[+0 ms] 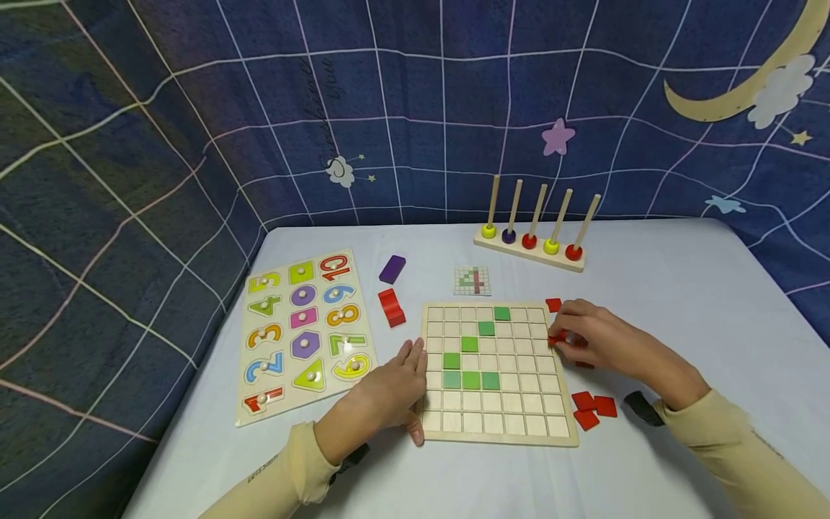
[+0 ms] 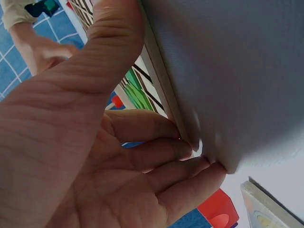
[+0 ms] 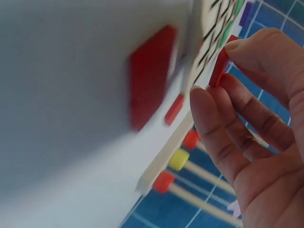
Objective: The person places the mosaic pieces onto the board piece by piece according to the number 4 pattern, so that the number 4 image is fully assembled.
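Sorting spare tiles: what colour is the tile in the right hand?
Red tile, pinched by the right hand; right wrist view shows it best.

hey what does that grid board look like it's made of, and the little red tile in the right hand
Grid board: looks like pale unfinished wood, going by its light tan colour, matte face and thick edge; plywood or solid, I cannot tell.
Red tile, pinched by the right hand: probably painted wood, with flat even red colour and square edges. Plastic is possible.

Playroom: number puzzle, starry backdrop.
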The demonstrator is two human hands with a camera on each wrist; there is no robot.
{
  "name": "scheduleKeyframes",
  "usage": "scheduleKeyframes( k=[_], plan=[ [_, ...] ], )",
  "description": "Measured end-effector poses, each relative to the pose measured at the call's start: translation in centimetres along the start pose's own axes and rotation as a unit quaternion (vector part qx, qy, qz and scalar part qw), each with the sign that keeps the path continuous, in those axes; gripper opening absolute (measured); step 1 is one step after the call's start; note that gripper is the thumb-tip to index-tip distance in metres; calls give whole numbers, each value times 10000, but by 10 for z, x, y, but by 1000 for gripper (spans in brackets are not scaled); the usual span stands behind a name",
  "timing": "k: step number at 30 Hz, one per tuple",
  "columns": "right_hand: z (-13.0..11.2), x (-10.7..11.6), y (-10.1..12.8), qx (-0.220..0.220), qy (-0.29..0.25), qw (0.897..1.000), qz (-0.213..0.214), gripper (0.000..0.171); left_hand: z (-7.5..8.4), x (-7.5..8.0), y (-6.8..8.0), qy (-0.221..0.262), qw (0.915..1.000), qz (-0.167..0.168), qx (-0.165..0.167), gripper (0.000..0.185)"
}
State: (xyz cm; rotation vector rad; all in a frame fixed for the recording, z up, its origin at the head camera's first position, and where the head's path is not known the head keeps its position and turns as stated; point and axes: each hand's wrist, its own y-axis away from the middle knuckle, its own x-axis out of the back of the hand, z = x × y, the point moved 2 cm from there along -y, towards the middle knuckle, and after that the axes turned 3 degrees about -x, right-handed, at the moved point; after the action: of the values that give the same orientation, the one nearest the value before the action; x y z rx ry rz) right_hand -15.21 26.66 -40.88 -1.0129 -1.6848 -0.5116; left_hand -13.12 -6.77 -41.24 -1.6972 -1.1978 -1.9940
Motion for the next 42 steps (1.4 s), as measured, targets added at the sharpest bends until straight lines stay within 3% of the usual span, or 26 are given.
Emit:
scheduleKeyframes(
  k=[6,16,21,42],
  plan=[
    [-16,-7,-30,198,88,9995,-237,14,0,-1,1,-49,10000,11,20,129],
    [-26,-29,-65,720,185,9970,-228,9,0,-4,0,-74,9999,80,-47,128],
    [-24,-35,-68,880,224,9958,-82,10,0,-5,1,-88,9998,145,-86,127],
    [-23,-34,-61,788,314,9964,-39,11,0,-2,1,-57,9999,86,-2,129]
  ],
)
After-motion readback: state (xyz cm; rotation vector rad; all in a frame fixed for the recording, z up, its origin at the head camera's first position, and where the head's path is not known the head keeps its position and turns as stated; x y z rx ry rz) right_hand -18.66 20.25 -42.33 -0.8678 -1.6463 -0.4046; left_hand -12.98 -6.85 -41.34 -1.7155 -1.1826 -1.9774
